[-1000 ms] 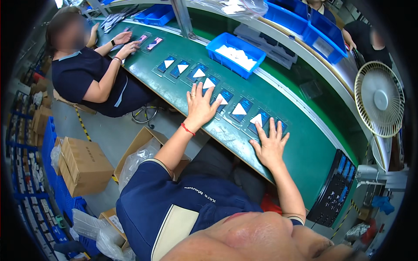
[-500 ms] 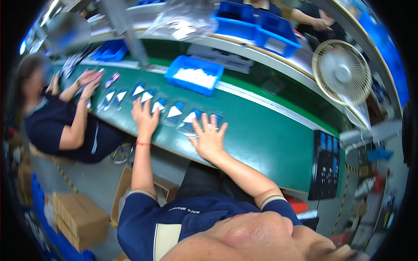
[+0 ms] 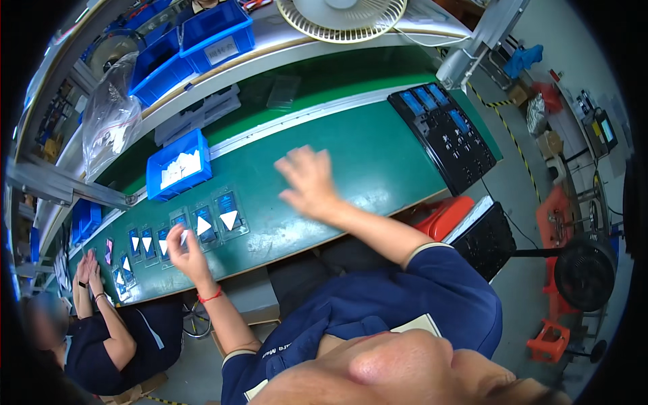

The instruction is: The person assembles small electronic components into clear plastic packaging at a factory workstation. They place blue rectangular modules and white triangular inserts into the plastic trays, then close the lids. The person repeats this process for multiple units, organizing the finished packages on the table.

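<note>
A row of clear packets, each with a blue card and a white triangle, lies on the green worktable [image 3: 378, 155]. My left hand [image 3: 189, 260] is over one packet [image 3: 178, 220], with thumb and fingers bent and apart. A white patch shows between them, seemingly that packet's triangle. To its right lie two more packets, a middle one [image 3: 204, 225] and the rightmost one [image 3: 229, 214]. My right hand [image 3: 309, 183], slightly blurred, is spread above the table to the right of the row and holds nothing.
A blue bin [image 3: 181, 165] of white pieces stands behind the row. At the table's right end lies a black tray [image 3: 442, 138] with blue pieces. Blue bins [image 3: 216, 40] and a fan [image 3: 341, 17] occupy the shelf above. A co-worker's hands [image 3: 88, 270] are at the far left.
My view has turned toward the right end of the table. My right hand has left the packets and moved right. My left hand has shifted along the row, its fingers more bent.
</note>
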The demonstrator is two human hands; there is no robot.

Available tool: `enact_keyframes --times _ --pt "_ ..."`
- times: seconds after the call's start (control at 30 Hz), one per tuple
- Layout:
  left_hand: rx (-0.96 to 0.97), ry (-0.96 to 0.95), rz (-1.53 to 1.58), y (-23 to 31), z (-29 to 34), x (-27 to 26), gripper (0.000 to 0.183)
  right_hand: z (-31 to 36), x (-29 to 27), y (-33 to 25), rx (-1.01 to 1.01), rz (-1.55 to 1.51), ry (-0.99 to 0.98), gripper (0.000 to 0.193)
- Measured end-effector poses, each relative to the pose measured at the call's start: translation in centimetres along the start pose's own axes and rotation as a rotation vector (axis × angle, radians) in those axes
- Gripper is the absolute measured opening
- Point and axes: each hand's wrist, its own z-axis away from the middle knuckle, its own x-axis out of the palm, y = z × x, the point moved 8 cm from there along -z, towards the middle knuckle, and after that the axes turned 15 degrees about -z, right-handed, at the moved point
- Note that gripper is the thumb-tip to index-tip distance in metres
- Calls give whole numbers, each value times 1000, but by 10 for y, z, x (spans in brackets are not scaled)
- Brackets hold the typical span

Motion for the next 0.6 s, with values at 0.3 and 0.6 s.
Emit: enact_keyframes --times 0.3,0.6 --pt "513 -1261 1565 355 99 82 11 126 -217 174 393 992 217 51" --pt "399 -1446 2010 386 118 78 22 119 -215 199 594 1098 318 52"
